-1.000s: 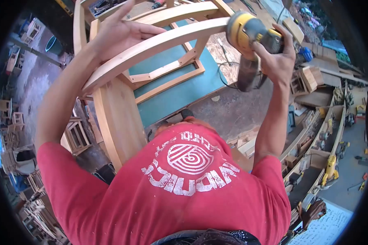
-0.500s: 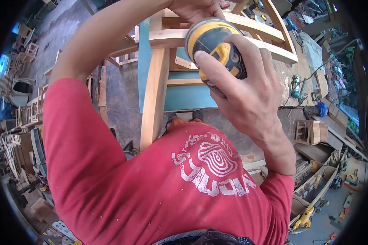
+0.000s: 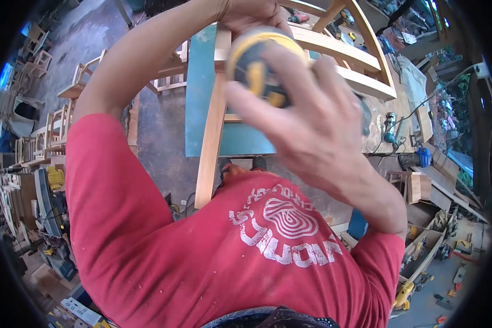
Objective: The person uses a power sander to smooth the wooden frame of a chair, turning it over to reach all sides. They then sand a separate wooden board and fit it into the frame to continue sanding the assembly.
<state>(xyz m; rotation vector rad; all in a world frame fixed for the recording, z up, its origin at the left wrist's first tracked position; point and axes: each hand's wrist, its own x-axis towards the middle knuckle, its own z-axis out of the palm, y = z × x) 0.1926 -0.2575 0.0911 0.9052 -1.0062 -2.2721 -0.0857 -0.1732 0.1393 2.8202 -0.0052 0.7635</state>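
Note:
My right hand [image 3: 311,109] is wrapped round a yellow-and-black orbital sander [image 3: 268,41], both blurred by motion. The sander is over the near left corner of a pale wooden chair frame [image 3: 361,52]; whether its pad touches the wood is hidden. At the top, my left hand [image 3: 254,15] is curled at the frame just beyond the sander, which covers part of its fingers. One long wooden leg [image 3: 212,142] of the frame reaches down toward my red shirt. Beneath the frame lies a teal board [image 3: 200,104].
A green drill [image 3: 390,128] with a cord lies on the workbench to the right. Wooden chairs [image 3: 35,65] stand along the left. At lower right are a long wooden tool box [image 3: 421,262] and several tools on the floor. A red drill [image 3: 298,18] lies beyond the frame.
My right hand has swung the sander left across the corner of the frame. My left hand stays near the same spot. The view has shifted slightly.

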